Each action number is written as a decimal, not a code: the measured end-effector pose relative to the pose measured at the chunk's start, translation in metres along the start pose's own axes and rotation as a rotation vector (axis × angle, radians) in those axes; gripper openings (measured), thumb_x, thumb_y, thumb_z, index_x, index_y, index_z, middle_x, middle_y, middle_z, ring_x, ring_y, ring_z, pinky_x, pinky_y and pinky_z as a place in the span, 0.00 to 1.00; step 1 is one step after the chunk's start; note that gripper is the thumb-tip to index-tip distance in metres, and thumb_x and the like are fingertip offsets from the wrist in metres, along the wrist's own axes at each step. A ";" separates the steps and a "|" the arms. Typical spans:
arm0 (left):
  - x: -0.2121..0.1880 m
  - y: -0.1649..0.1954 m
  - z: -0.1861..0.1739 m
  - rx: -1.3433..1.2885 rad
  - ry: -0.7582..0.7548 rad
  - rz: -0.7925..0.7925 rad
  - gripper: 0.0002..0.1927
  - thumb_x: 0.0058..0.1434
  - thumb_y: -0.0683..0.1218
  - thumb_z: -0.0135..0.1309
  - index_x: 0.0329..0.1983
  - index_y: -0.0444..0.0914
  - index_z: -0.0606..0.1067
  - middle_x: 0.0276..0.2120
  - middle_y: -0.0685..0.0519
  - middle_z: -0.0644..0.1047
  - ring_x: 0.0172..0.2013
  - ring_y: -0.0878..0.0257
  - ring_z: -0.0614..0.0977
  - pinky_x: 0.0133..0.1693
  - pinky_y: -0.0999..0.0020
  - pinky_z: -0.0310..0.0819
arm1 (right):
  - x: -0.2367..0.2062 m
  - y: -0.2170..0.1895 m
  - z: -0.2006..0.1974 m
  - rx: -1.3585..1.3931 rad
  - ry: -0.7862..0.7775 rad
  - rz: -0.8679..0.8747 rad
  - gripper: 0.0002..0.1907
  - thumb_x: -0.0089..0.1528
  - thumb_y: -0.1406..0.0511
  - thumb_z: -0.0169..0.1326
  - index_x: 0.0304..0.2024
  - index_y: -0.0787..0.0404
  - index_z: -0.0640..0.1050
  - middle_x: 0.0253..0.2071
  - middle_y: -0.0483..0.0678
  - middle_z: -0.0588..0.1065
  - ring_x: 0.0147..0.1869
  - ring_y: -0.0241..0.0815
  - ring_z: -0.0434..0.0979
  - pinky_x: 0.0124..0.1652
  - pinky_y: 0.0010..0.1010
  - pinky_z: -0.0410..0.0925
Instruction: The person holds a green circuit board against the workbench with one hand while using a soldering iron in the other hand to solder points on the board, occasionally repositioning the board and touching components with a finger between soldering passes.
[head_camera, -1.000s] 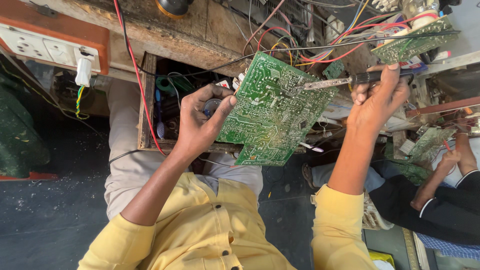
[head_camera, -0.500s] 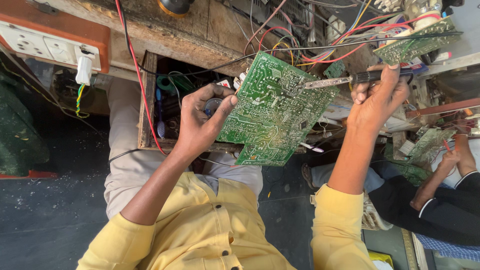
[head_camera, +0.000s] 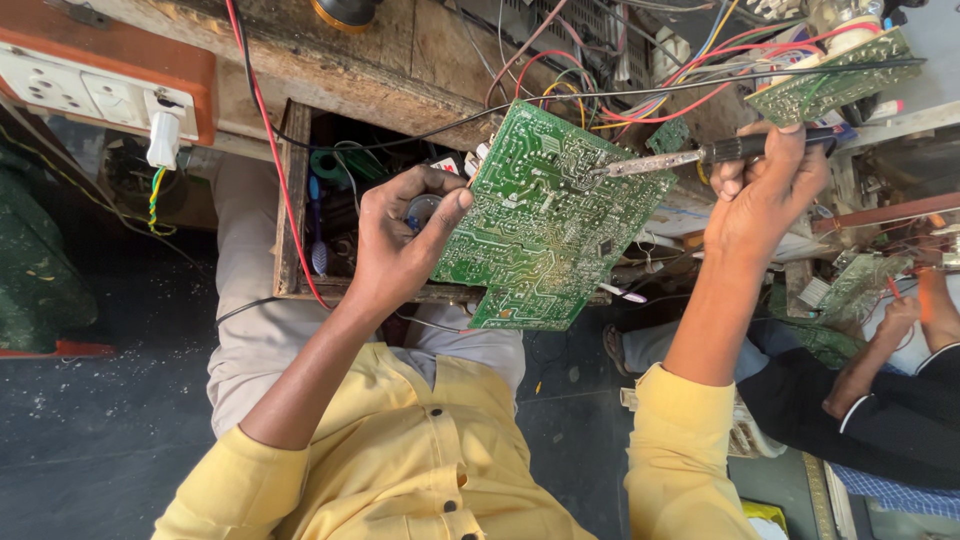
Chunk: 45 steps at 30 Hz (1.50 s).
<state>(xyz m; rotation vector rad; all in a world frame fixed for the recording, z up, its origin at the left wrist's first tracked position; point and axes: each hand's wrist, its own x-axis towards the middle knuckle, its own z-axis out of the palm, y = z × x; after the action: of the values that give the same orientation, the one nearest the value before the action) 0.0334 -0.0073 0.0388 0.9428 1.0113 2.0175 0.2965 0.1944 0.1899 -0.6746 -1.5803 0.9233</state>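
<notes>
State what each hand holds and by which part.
Left hand grips the green circuit board by its left edge. Right hand holds the soldering iron by its dark handle, tip on the board.

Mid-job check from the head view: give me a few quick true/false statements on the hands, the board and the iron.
1. The left hand holds the green circuit board by its edge. True.
2. The right hand holds a pair of pliers. False: its grip is on a soldering iron.
3. The iron's tip lies over the board. True.
4. The board lies flat on the wooden bench. False: it is held up, tilted.
5. Another person's hand shows at right. True.
</notes>
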 end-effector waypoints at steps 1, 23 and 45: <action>0.000 0.000 0.000 0.004 0.003 -0.003 0.08 0.69 0.42 0.59 0.40 0.30 0.78 0.27 0.62 0.73 0.29 0.78 0.69 0.30 0.80 0.63 | 0.001 0.001 -0.001 0.000 -0.001 -0.003 0.15 0.76 0.59 0.54 0.45 0.65 0.71 0.35 0.48 0.72 0.26 0.33 0.66 0.23 0.23 0.54; 0.002 0.002 0.001 0.012 0.003 0.013 0.08 0.69 0.42 0.58 0.40 0.30 0.77 0.29 0.62 0.74 0.31 0.78 0.70 0.32 0.80 0.65 | -0.021 0.012 -0.038 0.117 0.197 -0.335 0.18 0.77 0.60 0.59 0.48 0.68 0.69 0.38 0.54 0.70 0.34 0.45 0.70 0.33 0.34 0.65; 0.000 -0.004 0.003 0.044 0.028 -0.002 0.08 0.69 0.42 0.59 0.39 0.31 0.77 0.29 0.61 0.74 0.30 0.77 0.68 0.32 0.80 0.63 | -0.103 0.004 -0.007 -0.526 0.003 -0.719 0.24 0.74 0.53 0.52 0.46 0.72 0.71 0.36 0.59 0.76 0.30 0.44 0.79 0.34 0.30 0.74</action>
<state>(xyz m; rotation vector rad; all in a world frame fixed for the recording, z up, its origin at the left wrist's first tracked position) 0.0372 -0.0046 0.0368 0.9383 1.0757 2.0191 0.3242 0.1134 0.1323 -0.3953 -1.8857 -0.0293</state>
